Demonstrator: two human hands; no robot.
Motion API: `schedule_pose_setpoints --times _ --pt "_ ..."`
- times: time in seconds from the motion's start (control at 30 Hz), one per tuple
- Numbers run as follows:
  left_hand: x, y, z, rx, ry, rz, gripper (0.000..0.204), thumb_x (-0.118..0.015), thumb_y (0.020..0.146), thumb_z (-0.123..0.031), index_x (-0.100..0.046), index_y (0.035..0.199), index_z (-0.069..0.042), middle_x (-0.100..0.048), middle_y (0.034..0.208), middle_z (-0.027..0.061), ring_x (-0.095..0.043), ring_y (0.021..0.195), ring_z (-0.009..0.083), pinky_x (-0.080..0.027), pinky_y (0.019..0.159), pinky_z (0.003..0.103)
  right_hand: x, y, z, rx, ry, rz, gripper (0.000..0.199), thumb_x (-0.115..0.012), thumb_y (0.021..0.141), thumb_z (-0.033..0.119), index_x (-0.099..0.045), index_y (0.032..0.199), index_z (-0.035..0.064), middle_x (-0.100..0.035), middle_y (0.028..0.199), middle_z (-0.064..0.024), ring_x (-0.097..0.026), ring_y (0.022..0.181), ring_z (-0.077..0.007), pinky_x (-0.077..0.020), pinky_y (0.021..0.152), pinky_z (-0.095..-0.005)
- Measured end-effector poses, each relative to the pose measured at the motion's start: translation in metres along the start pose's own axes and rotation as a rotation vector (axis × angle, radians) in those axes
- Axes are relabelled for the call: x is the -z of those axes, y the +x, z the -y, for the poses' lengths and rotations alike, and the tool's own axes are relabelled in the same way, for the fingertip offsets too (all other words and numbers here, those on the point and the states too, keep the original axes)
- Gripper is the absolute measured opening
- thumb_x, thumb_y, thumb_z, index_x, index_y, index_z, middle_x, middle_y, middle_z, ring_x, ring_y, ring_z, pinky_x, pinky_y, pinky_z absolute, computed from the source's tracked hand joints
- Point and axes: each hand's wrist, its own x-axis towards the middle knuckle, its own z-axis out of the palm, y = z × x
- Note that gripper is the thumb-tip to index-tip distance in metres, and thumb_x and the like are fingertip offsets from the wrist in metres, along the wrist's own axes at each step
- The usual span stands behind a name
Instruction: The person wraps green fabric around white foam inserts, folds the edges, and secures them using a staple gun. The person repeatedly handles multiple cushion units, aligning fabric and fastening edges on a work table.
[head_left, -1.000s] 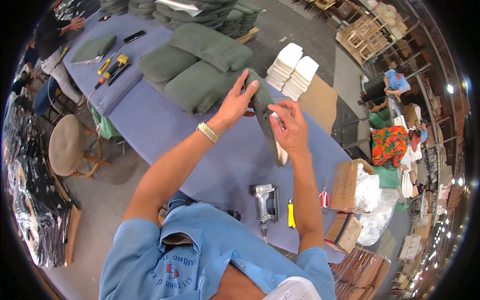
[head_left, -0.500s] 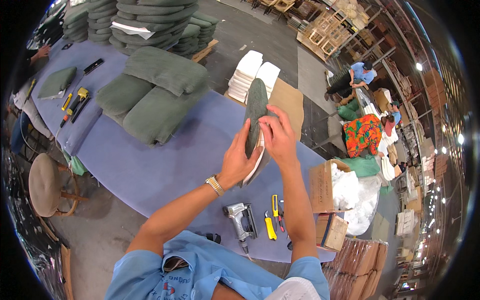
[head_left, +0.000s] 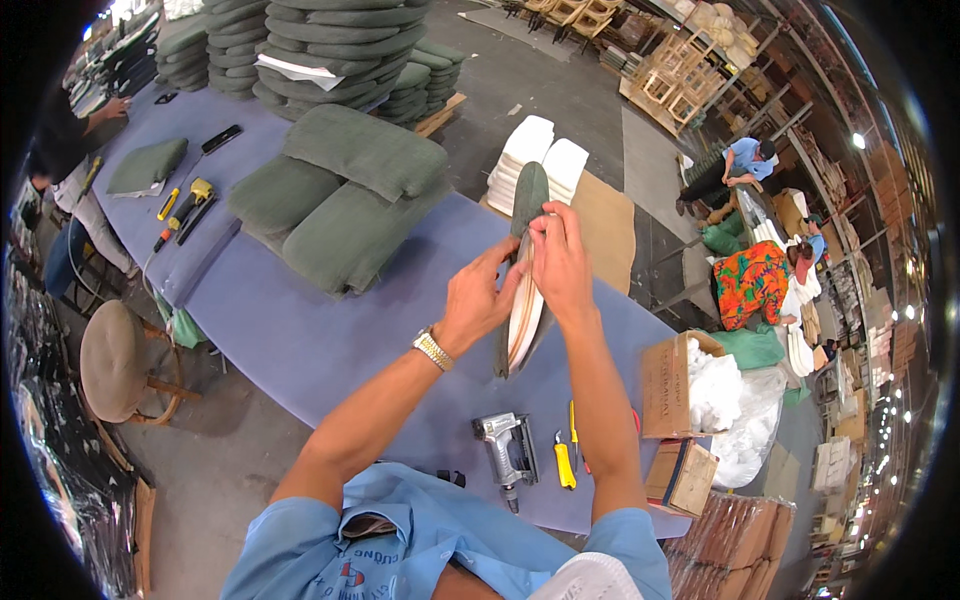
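Above the blue-covered table, a green fabric-covered seat cushion (head_left: 530,190) is held up on edge between both hands. Its open side shows white padding and a thin tan, layered edge. My left hand (head_left: 480,292), with a metal watch on the wrist, presses its fingers against the cushion's left side. At the right edge of the opening, my right hand (head_left: 562,265) pinches the green fabric. A grey staple gun (head_left: 503,448) lies on the table closer to me. Beside it are yellow-handled pliers (head_left: 565,466) and another yellow tool (head_left: 573,432), partly hidden by my right forearm.
Green cushions (head_left: 345,190) lie left of my hands, with tall cushion stacks (head_left: 345,40) behind. White folded pads (head_left: 535,145) stand ahead. A cardboard box (head_left: 668,390) with white stuffing sits at the right. A round stool (head_left: 112,360) stands left. Other people work nearby.
The cushion has turned in my hands, so more of its white inside faces me. My right fingers have slid slightly along its edge. The whole view has shifted a little.
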Motion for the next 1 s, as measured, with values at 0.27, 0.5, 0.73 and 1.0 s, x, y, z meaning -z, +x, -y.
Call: schedule_pose_setpoints --times 0.27,0.5,0.73,1.0 --pt "-0.002 0.006 0.021 0.060 0.030 -0.131 0.018 -0.068 0.098 -0.019 -0.062 0.101 -0.002 -0.069 0.089 0.0223 -0.067 0.082 0.0411 -0.051 0.067 0.047 -0.010 0.002 0.012 0.123 0.078 0.052 0.013 -0.066 0.095 0.002 -0.062 0.107 0.0042 -0.059 0.126 -0.0105 -0.068 0.081 -0.0262 -0.0559 0.067 -0.0372" --pt "0.041 0.012 -0.027 -0.137 0.037 0.041 0.017 -0.070 0.096 -0.018 -0.064 0.091 -0.003 -0.060 0.067 0.0189 -0.059 0.056 0.0370 -0.044 0.053 0.045 0.031 -0.003 0.027 -0.061 0.346 -0.056 0.022 -0.071 0.088 -0.006 -0.064 0.106 0.0038 -0.059 0.125 -0.0134 -0.061 0.067 -0.0094 -0.0513 0.059 -0.0246" --pt "0.096 0.001 -0.081 -0.295 0.260 0.432 0.013 -0.068 0.094 -0.016 -0.065 0.091 -0.004 -0.063 0.071 0.0189 -0.062 0.063 0.0406 -0.046 0.055 0.047 0.040 -0.083 0.070 -0.370 0.686 -0.259 0.019 -0.074 0.088 -0.004 -0.065 0.104 0.0020 -0.054 0.111 -0.0060 -0.058 0.073 -0.0051 -0.0489 0.059 -0.0205" --pt "0.066 -0.132 0.003 0.026 0.248 0.588 0.014 -0.065 0.094 -0.018 -0.070 0.100 -0.007 -0.072 0.087 0.0163 -0.068 0.080 0.0385 -0.054 0.069 0.049 -0.028 -0.240 0.081 -0.851 0.495 -0.119 0.017 -0.068 0.092 0.001 -0.069 0.108 0.0053 -0.059 0.100 -0.0067 -0.062 0.082 -0.0151 -0.0520 0.069 -0.0274"
